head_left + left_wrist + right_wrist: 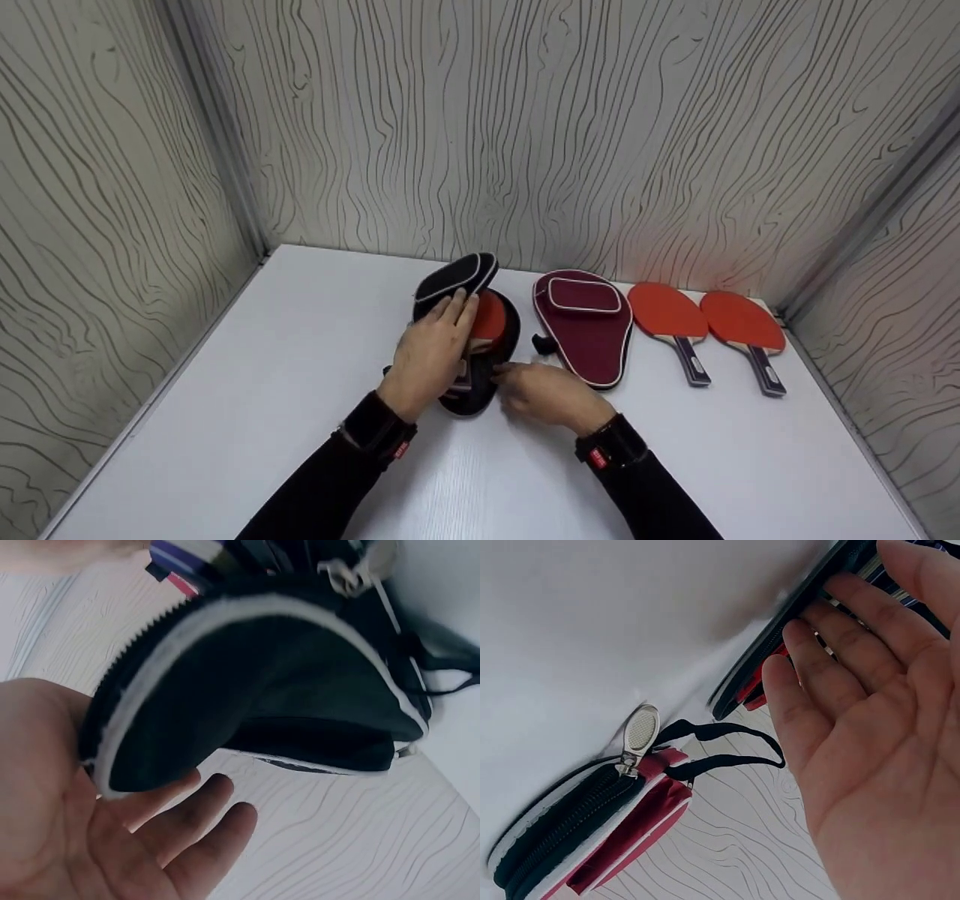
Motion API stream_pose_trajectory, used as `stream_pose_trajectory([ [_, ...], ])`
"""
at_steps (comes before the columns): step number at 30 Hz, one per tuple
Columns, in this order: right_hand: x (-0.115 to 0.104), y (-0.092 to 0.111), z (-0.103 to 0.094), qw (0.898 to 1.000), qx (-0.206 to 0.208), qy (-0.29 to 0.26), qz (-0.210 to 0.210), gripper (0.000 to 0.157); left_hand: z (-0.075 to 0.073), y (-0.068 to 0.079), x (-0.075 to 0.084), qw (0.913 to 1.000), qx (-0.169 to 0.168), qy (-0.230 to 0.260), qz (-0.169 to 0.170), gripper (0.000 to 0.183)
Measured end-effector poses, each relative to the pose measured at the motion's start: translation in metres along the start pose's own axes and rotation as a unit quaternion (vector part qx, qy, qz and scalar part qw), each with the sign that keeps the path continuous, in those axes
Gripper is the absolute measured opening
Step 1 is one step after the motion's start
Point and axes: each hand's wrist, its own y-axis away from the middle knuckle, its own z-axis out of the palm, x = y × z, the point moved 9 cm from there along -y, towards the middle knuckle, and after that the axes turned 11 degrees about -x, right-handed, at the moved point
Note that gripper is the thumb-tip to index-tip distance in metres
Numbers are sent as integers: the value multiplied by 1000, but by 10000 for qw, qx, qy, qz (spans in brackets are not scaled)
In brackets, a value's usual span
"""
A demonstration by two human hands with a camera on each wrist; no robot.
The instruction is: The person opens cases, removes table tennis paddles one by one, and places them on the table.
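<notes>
A black table tennis bat case (511, 337) lies unzipped with a red bat (489, 319) inside. Its white-piped flap (450, 279) is folded up to the left. My left hand (427, 356) rests its extended fingers against that flap; in the left wrist view the flap's curved edge (172, 645) crosses the palm. At the case's right rim, beside the bat's handle, is my right hand (551, 394), its fingertips touching the edge. In the right wrist view the fingers (821, 682) are loosely bent along the case, and no thing shows in the palm.
To the right lies a zipped maroon bat case (600, 341) with a black strap (544, 344). Beyond it two red bats (667, 311) (742, 321) lie side by side. All stand on a white table (285, 315) enclosed by wood-grain patterned walls (480, 135).
</notes>
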Motion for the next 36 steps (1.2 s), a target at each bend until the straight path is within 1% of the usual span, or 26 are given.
stream_pose_trajectory([
  [2, -1, 1, -1, 10000, 1, -26, 20, 29, -3, 0, -4, 10000, 34, -6, -11, 84],
  [4, -1, 2, -2, 10000, 30, -33, 30, 26, -5, -1, -10, 9999, 119, -25, -37, 80],
  [9, -1, 4, -5, 9999, 62, -33, 74, 20, -9, -2, -22, 9993, 355, 1, -64, 83],
  [12, 1, 5, -5, 9999, -9, -80, 134, 22, -12, -2, -29, 9984, 565, -8, -63, 79],
  [16, 2, 8, -6, 9996, -132, -131, 189, 27, -14, -2, -39, 9960, 822, -326, -137, 64],
  [19, 4, 9, -8, 9995, -179, -104, 228, 24, -14, -2, -44, 9932, 895, -714, -194, 57],
  [21, 6, 10, -8, 9992, -204, -132, 322, 22, -13, -1, -47, 9920, 876, -894, -186, 55],
  [23, 10, 11, -9, 9984, -218, -265, 453, 19, -7, -1, -50, 9925, 774, -935, -162, 53],
  [25, 14, 12, -9, 9973, -223, -404, 571, 16, -1, -1, -55, 9943, 628, -849, -154, 51],
  [28, 16, 12, -10, 9971, -182, -451, 578, 12, 11, -1, -61, 9979, 220, -584, -179, 50],
  [31, 13, 12, -11, 9984, -133, -353, 429, 12, 19, 0, -65, 9988, -263, -326, -235, 54],
  [32, 12, 12, -11, 9986, -124, -338, 392, 15, 29, -1, -69, 9988, -363, -243, -218, 55],
  [36, 10, 12, -8, 9981, -223, -396, 407, 35, 38, -2, -72, 9959, -884, 102, -177, 61],
])
